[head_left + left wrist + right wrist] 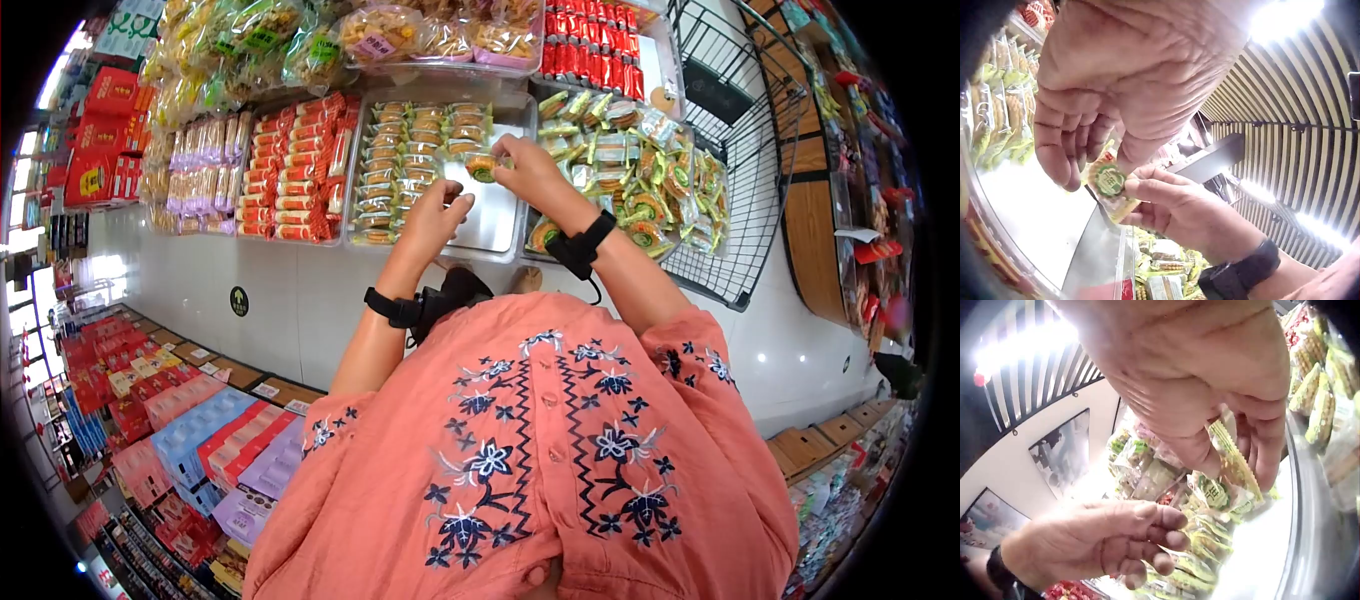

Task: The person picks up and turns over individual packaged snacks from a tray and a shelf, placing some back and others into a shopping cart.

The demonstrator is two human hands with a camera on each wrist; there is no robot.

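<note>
My right hand [532,178] pinches a small wrapped biscuit [481,168] between thumb and fingers. Its clear wrapper has yellow-green edges and a round green label, which faces the camera in the left wrist view [1110,181]. Close by on the left, my left hand [433,220] holds nothing; its fingers are loosely bent, and in the right wrist view they sit apart from the packet. Both hands are above a clear-sided tray [495,225]. Rows of similar packets [385,165] line the tray's left and back, while its white bottom shows at the front right.
Right of the tray lies a heap of green-and-yellow wrapped packets [640,185], beside a black wire cart [745,250]. Orange-red packets [295,165] fill the left tray. Red-wrapped bars [595,50] and bagged snacks [380,35] are behind. Boxed goods [200,440] stand at the lower left.
</note>
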